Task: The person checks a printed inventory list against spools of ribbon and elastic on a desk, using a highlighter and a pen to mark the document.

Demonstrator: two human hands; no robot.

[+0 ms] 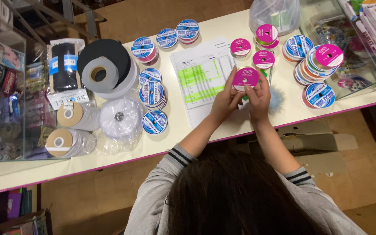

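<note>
Ribbon spool (pixel 245 78) with a magenta label sits upright in our fingers, above the counter (pixel 177 130) near its front edge. Our left hand (pixel 225 101) and right hand (pixel 258 98) pinch its rim, wrists together. Behind, a clear plastic bag (pixel 275 15) holds small packets.

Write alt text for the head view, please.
Both hands, left hand and right hand, hold a pink-labelled ribbon spool above a cream table. Blue-labelled spools, a printed sheet and large tape rolls lie around.
</note>
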